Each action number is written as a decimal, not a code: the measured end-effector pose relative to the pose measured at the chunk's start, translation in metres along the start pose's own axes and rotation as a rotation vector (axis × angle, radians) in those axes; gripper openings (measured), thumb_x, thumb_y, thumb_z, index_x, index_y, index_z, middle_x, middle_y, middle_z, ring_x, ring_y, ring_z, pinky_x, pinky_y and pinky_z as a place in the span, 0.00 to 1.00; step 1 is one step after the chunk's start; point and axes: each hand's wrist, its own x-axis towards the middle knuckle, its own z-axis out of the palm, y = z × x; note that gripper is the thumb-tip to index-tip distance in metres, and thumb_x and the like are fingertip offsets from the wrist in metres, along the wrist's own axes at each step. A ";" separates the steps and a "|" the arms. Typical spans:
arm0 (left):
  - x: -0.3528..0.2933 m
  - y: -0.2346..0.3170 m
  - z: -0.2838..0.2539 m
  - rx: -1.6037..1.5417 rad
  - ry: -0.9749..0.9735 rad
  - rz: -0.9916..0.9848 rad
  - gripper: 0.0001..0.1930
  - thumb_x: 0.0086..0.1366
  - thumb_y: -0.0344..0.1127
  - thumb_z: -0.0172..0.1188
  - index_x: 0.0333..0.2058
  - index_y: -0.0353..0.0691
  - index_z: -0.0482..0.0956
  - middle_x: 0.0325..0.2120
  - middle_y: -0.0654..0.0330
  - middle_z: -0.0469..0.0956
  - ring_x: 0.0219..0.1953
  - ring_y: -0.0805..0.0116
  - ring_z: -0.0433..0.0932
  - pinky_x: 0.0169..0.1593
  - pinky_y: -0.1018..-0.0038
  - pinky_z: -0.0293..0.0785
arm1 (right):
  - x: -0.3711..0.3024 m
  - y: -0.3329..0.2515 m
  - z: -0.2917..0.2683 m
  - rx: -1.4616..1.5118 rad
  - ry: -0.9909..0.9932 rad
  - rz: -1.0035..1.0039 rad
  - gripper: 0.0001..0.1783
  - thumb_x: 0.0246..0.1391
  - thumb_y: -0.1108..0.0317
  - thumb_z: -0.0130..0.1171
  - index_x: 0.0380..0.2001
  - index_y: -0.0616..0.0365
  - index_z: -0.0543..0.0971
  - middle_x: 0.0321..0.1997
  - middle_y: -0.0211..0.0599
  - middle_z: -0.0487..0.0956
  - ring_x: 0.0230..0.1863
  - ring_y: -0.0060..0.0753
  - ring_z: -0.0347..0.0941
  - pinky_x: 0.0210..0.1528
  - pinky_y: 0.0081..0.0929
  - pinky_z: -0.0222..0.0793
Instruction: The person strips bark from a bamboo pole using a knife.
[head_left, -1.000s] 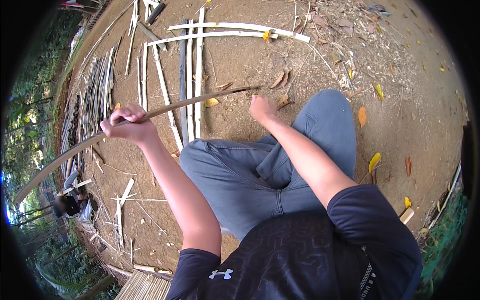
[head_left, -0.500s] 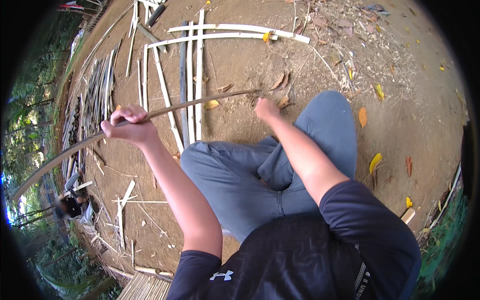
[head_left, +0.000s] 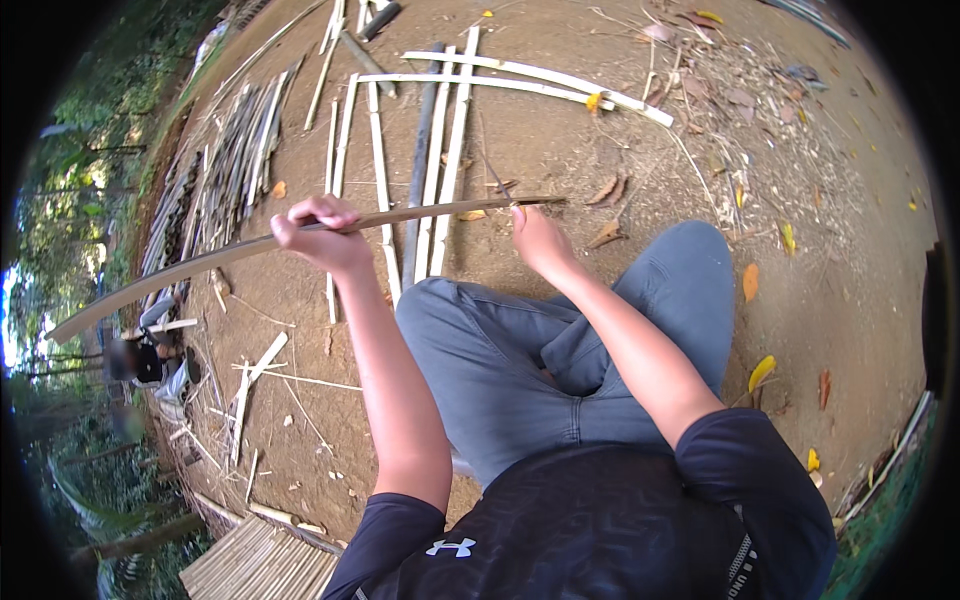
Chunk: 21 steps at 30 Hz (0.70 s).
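Note:
A long, curved bamboo strip runs across in front of me, from the far left to just beyond my right hand. My left hand is closed around its middle. Near the strip's right end, my right hand is closed on a thin, dark, blade-like tool, which sticks up and leftward past the strip. The tool crosses or touches the strip there; which one I cannot tell. Its handle is hidden in my fingers. My legs in grey trousers are folded below both hands.
Peeled pale strips and a dark pole lie on the dirt ahead. A pile of bamboo sticks is at the left, with a slatted bamboo mat at lower left. Another person sits at the far left.
Both hands and the strip appear further right and slightly lower, partly because the view has shifted. The dark tool now shows above my right hand, angled up across the strip.

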 end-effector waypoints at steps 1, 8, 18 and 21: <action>-0.003 0.001 0.002 0.012 0.052 0.000 0.34 0.69 0.61 0.31 0.11 0.43 0.64 0.05 0.67 0.57 0.08 0.74 0.58 0.14 0.77 0.58 | -0.013 -0.016 -0.012 0.023 -0.057 -0.026 0.24 0.69 0.54 0.38 0.37 0.65 0.76 0.32 0.61 0.80 0.39 0.64 0.77 0.44 0.55 0.70; -0.029 0.010 0.027 0.071 0.260 0.018 0.25 0.70 0.55 0.42 0.19 0.43 0.64 0.10 0.65 0.61 0.12 0.74 0.62 0.17 0.75 0.66 | -0.078 -0.072 -0.070 0.064 -0.208 -0.205 0.26 0.69 0.53 0.39 0.35 0.67 0.77 0.29 0.61 0.80 0.36 0.64 0.78 0.42 0.54 0.72; -0.058 0.014 0.048 0.056 0.146 0.045 0.25 0.70 0.53 0.46 0.19 0.41 0.63 0.13 0.61 0.63 0.15 0.71 0.66 0.23 0.72 0.70 | -0.117 -0.108 -0.121 0.059 -0.242 -0.273 0.27 0.70 0.55 0.39 0.30 0.69 0.77 0.27 0.63 0.78 0.33 0.65 0.76 0.39 0.53 0.70; -0.061 0.015 0.049 0.073 0.153 0.061 0.25 0.70 0.52 0.46 0.19 0.41 0.63 0.13 0.61 0.64 0.14 0.71 0.65 0.23 0.72 0.70 | -0.107 -0.099 -0.125 0.020 -0.298 -0.261 0.28 0.70 0.55 0.39 0.30 0.70 0.77 0.28 0.64 0.78 0.34 0.65 0.76 0.40 0.54 0.70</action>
